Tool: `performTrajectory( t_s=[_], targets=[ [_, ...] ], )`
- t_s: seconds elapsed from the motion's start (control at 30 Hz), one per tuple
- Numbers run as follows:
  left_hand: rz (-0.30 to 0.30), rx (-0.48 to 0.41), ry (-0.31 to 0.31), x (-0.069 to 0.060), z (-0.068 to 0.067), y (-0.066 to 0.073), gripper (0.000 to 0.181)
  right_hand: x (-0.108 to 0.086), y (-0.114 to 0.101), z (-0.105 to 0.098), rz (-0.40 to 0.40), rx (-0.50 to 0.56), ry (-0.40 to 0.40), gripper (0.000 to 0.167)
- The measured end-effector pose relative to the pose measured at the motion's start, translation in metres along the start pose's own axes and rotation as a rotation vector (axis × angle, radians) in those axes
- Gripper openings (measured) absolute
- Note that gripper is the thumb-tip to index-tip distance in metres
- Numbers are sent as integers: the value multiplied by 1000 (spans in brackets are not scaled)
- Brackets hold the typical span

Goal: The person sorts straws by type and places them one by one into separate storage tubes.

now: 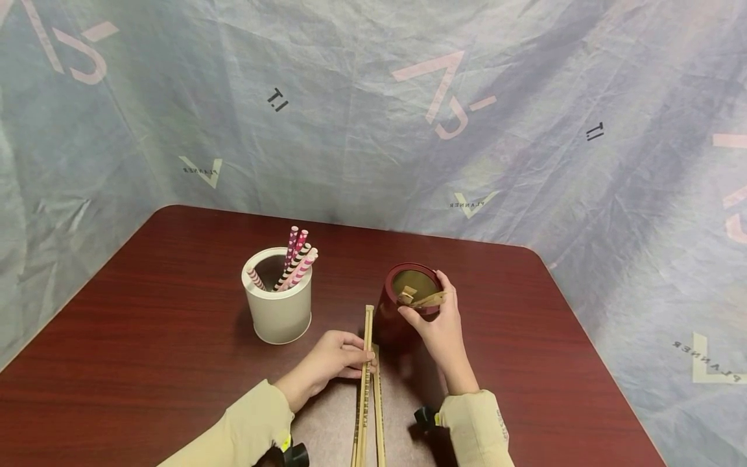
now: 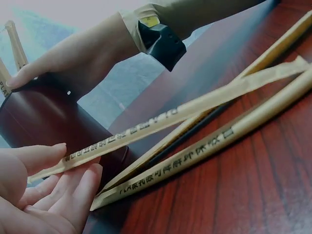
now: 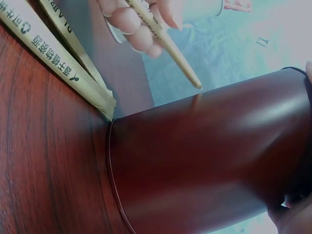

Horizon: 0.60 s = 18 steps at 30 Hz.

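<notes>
A long paper-wrapped straw (image 1: 368, 331) with black printing is pinched between the thumb and fingers of my left hand (image 1: 332, 360). More wrapped straws (image 2: 195, 156) lie on the table beneath it, close to the base of a dark red can (image 3: 204, 161). My right hand (image 1: 442, 331) grips this can at its upper rim, thumb on the near side and fingers on the far side. Out of the can's opening poke the ends of wrapped straws (image 1: 428, 299). The can stands just beyond my left fingertips, to their right.
Left of the red can stands a white can (image 1: 279, 318) holding several striped and dotted straws (image 1: 300, 269). Both cans are on a dark red wood-grain table (image 1: 175, 311). Behind the table hangs a grey printed cloth (image 1: 350, 130).
</notes>
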<state>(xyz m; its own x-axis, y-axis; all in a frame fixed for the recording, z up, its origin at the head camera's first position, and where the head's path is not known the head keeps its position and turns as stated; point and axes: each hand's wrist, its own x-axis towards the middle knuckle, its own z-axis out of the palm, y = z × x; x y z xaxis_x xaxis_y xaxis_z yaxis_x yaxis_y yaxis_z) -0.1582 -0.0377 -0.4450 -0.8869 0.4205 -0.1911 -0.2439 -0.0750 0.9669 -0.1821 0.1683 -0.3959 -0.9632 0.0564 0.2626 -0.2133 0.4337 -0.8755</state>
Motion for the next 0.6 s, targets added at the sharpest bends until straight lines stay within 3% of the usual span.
performTrajectory(
  t_s=[0.3, 0.6],
  targets=[
    [22, -2, -12, -7, 5, 11, 25, -1, -2, 0, 23, 12, -14, 93],
    [138, 18, 45, -16, 9, 45, 30, -1, -2, -1, 16, 2, -11, 92]
  ],
)
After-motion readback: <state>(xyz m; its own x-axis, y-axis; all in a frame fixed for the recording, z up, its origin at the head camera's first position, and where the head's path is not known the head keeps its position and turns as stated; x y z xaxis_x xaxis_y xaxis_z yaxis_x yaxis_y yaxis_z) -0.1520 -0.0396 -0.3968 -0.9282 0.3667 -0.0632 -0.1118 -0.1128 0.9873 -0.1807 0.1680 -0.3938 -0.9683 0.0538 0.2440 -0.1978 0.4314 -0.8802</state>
